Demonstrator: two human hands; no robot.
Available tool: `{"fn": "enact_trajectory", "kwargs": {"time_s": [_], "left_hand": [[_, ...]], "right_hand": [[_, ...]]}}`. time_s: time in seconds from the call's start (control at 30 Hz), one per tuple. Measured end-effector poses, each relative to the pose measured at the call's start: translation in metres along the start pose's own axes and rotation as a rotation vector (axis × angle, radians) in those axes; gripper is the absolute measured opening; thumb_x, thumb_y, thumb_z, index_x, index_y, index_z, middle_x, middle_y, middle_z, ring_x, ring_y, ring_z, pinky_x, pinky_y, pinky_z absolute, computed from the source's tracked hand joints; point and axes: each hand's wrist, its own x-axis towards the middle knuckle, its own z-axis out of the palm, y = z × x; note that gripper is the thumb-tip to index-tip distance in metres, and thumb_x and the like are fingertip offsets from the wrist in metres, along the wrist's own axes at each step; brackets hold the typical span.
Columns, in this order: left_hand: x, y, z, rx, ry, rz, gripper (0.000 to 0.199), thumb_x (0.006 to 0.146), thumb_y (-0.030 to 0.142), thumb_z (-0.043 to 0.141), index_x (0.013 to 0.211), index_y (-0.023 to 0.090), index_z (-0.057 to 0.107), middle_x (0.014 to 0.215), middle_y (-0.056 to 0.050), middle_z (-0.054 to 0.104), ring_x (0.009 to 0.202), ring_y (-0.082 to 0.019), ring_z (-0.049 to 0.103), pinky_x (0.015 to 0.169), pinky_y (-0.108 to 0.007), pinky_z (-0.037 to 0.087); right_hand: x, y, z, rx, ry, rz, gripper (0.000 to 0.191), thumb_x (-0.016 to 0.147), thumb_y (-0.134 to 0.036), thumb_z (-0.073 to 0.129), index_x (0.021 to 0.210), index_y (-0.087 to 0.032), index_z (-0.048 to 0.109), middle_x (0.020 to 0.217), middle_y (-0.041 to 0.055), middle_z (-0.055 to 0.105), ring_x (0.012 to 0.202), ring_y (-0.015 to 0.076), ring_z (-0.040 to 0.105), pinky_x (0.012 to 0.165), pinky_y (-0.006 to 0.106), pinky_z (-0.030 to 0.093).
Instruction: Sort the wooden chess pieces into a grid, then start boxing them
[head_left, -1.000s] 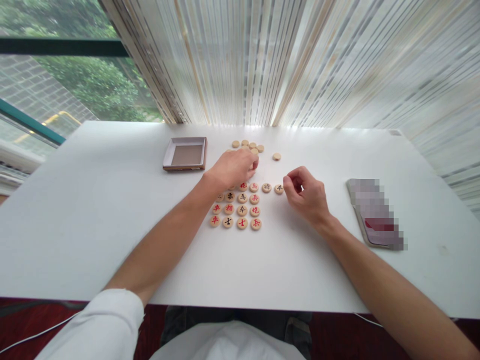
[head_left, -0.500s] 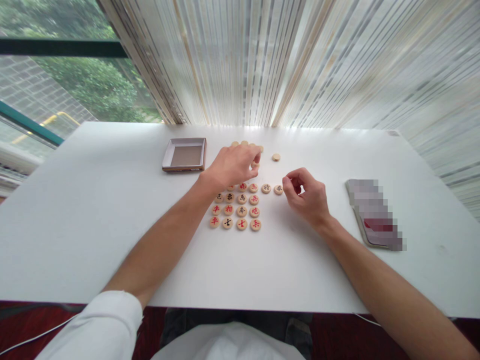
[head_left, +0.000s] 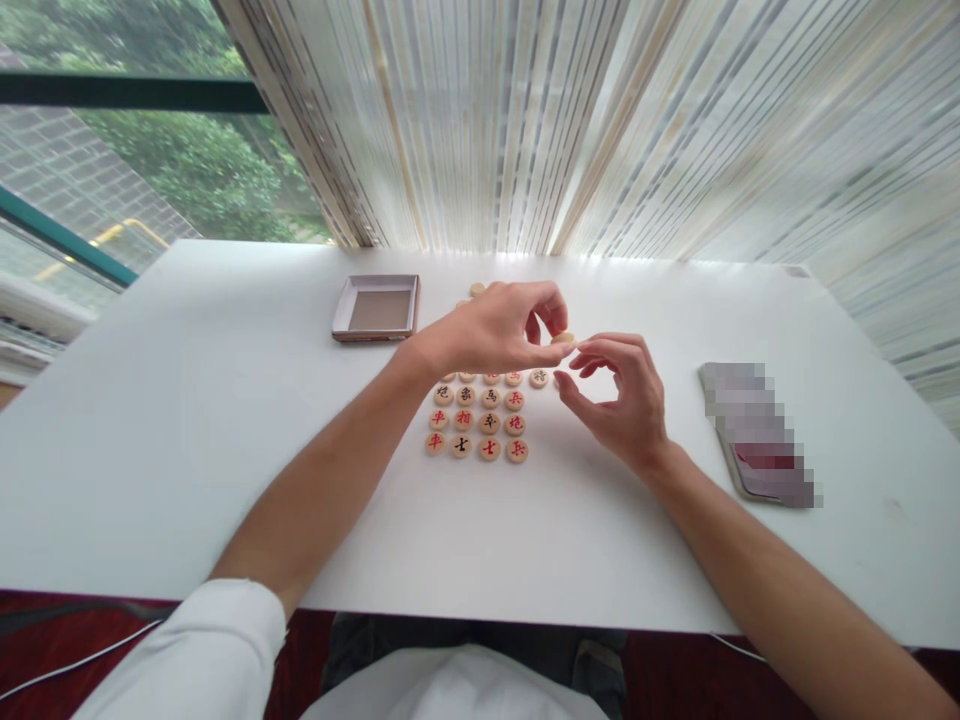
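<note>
Pinching, per my remote feed: left hand, thumb and fingers clamped on a pale wooden disc, just past the far right corner of the grid of wooden discs; its face I cannot read. Right hand: right of the grid, thumb and fingers apart and curved, tips just beside the held disc; whether they touch it I cannot tell. Room about the grid: near side, a broad stretch of white table down to the straight near edge; left, a wide white span to the slanting left edge; far side, a shorter depth to the far edge, where a striped curtain hangs. Open shallow box: beyond the grid and to its left, well apart. Loose discs: beyond the grid, partly behind the left hand. Phone-like slab: well to the right of the grid, its face pixelated past my reading, a dark red band across it. Characters I can read on the grid, left to right: nearest row, red 車, black 士, red 士, red 兵; second, red 車, red 相, black 卒, red 炮; third, black 炮, black 象, black 馬, red 兵. Farthest row: partly behind the left hand, red 馬 showing, with black 将 to its right.
</note>
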Motion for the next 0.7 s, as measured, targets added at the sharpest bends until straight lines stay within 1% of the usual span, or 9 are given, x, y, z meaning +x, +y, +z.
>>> {"fn": "enact_trajectory", "kwargs": {"time_s": [0.3,0.43,0.53,0.6,0.7], "left_hand": [[0.0012,-0.0004,0.0021,-0.059,-0.067,0.02,0.021,0.083,0.033,0.07,0.093,0.015,0.064,0.093,-0.006,0.07,0.08,-0.014,0.064,0.064,-0.024,0.049],[0.0014,0.0021,0.0025,-0.072,-0.141,0.009,0.023,0.084,0.036,0.07,0.092,0.016,0.066,0.089,-0.004,0.07,0.074,-0.013,0.064,0.06,-0.023,0.048],[0.0014,0.0031,0.0017,-0.086,-0.202,-0.011,0.023,0.085,0.038,0.067,0.092,0.016,0.067,0.085,-0.005,0.071,0.069,-0.013,0.063,0.055,-0.022,0.046],[0.0014,0.0028,0.0011,-0.084,-0.221,-0.019,0.025,0.086,0.04,0.067,0.092,0.016,0.068,0.082,-0.005,0.071,0.067,-0.013,0.063,0.053,-0.022,0.045],[0.0014,0.0016,0.0006,-0.062,-0.216,-0.022,0.026,0.086,0.042,0.067,0.092,0.017,0.069,0.08,-0.005,0.071,0.068,-0.014,0.063,0.053,-0.023,0.045]], "right_hand": [[0.0001,-0.0012,-0.0021,-0.022,0.047,-0.068,0.034,0.082,-0.015,0.075,0.11,-0.026,0.059,0.101,0.0037,0.06,0.076,0.0162,0.066,0.064,0.033,0.061],[0.0003,-0.0029,-0.0026,-0.046,0.056,-0.084,0.027,0.083,-0.012,0.074,0.103,-0.025,0.061,0.094,0.002,0.061,0.07,0.0145,0.063,0.062,0.032,0.059],[0.0004,-0.0038,-0.0021,-0.071,0.045,-0.092,0.023,0.084,-0.013,0.073,0.101,-0.025,0.062,0.092,0.0019,0.062,0.068,0.0143,0.062,0.064,0.032,0.059],[0.0003,-0.0039,-0.0016,-0.086,0.041,-0.1,0.021,0.085,-0.013,0.072,0.1,-0.025,0.063,0.092,0.002,0.062,0.068,0.0143,0.063,0.065,0.032,0.059],[0.0001,-0.0036,-0.0015,-0.092,0.033,-0.106,0.019,0.086,-0.013,0.071,0.098,-0.025,0.063,0.092,0.0022,0.062,0.069,0.0147,0.063,0.066,0.032,0.058]]}}
